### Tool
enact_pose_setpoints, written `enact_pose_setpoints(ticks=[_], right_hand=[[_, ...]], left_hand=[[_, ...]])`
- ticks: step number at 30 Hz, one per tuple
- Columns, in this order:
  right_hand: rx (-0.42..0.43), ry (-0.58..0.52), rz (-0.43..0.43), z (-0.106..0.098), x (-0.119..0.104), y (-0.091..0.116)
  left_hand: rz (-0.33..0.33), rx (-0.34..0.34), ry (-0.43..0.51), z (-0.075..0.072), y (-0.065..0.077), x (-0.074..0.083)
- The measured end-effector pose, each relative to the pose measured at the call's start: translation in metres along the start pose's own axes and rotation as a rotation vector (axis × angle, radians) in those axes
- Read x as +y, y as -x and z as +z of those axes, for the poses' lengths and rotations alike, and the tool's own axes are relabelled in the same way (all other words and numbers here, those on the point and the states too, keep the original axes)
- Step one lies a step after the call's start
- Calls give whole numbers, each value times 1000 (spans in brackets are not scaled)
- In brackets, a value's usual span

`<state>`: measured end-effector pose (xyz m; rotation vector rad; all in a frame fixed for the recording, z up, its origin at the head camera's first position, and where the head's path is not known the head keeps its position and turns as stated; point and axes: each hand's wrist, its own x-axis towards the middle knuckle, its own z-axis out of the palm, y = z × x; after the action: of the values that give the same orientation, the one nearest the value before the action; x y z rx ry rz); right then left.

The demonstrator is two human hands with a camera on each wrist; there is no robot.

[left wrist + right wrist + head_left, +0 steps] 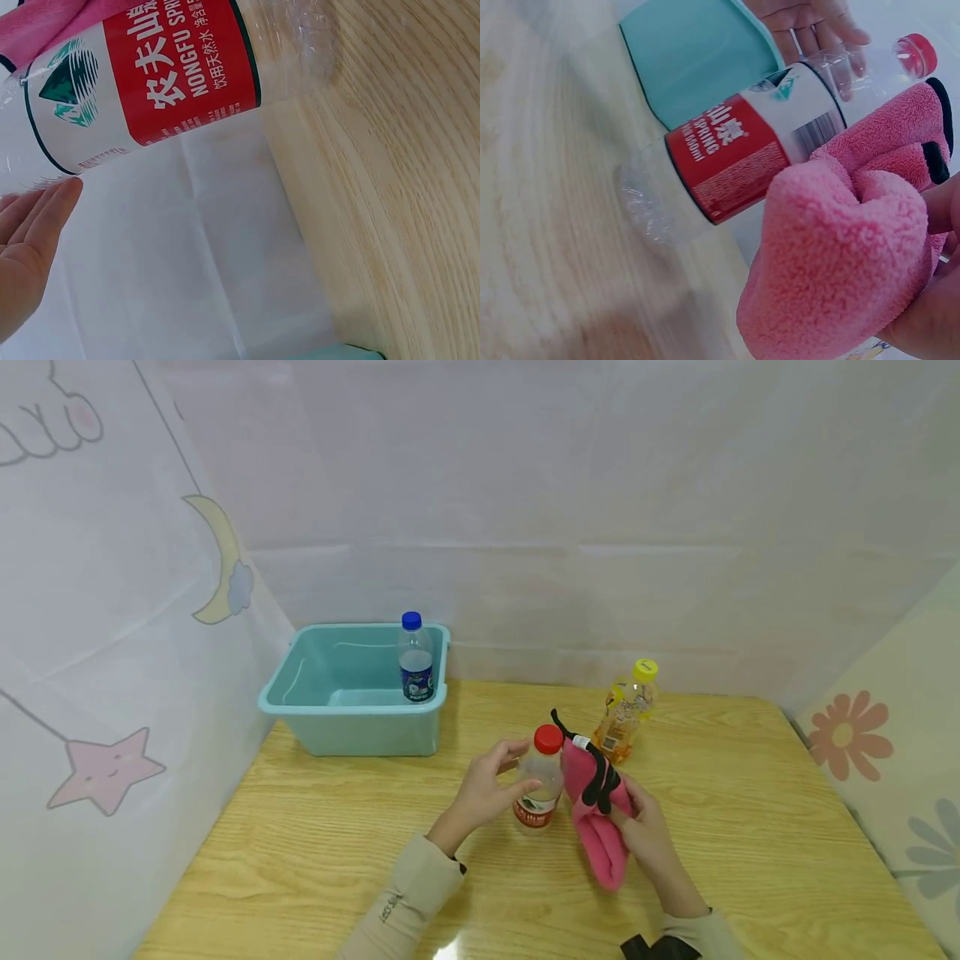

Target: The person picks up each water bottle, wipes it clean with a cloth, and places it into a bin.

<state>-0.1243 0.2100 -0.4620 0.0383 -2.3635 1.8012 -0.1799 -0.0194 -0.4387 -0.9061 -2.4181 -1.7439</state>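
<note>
A clear plastic water bottle [537,785] with a red cap and a red-and-white label stands upright on the table. My left hand [483,785] is at its left side, thumb stretched across the front and fingers fairly straight; in the left wrist view the fingertips [71,187] come right to the bottle's edge. In my right hand [647,831] is a folded pink cloth [600,852] with black trim, gripped between thumb and fingers. The fluffy cloth [832,255] lies close against the bottle's right side and overlaps its label in the right wrist view.
A light blue basin [360,731] stands at the back left, holding a bottle with a blue cap [415,664]. Behind the cloth, a yellow-capped bottle [626,714] stands on the wooden table [750,827]. White curtains [600,527] hang along the back.
</note>
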Motion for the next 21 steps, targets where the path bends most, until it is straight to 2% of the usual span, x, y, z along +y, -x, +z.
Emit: enact_pose_setpoints(ticks=[6,13,21], right_hand=[[10,-12,-57,-5,-11,-1],[23,-34,-191,-5,-20,-4],[18,-2,-236,0,-33,-8]], left_hand=[[24,1,15,0,1,-1],[18,-9,16,-1,1,1],[18,-5,22,-2,2,2]])
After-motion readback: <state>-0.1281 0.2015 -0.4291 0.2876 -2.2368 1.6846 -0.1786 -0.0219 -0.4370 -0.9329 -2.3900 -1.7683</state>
